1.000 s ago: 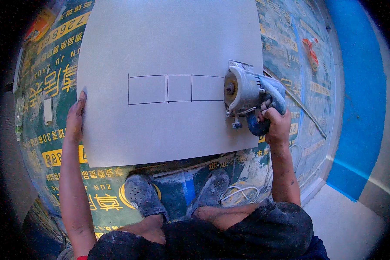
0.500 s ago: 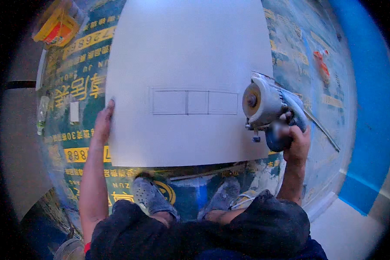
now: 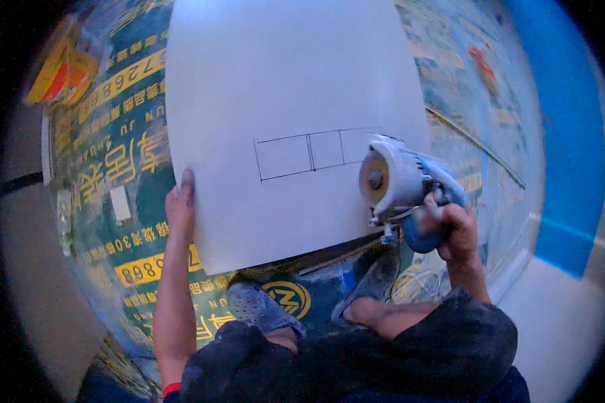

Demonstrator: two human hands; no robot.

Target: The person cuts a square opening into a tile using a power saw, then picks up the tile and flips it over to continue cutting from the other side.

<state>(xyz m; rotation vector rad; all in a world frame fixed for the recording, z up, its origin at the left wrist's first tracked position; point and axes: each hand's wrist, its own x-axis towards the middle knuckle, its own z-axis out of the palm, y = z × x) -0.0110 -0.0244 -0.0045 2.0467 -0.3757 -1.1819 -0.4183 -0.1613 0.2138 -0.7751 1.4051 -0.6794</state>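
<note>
Fingers [image 3: 185,185] of left hand [image 3: 180,208] flat on board [image 3: 282,80] edge; right hand [image 3: 453,225] wrapped around saw [image 3: 400,185] at 3 o'clock of pencilled rectangles [image 3: 309,153]. Outline drawn, apparently uncut.

single head view, steeply downward, close above the white panel [image 3: 282,101]

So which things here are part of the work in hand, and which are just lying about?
In use:
- large pale grey board with pencilled rectangles
- handheld white and blue disc cutter
- left hand on the board's edge, right hand gripping the cutter

Lying about:
- yellow and red pack
- small white block
- printed floor sheet
</note>
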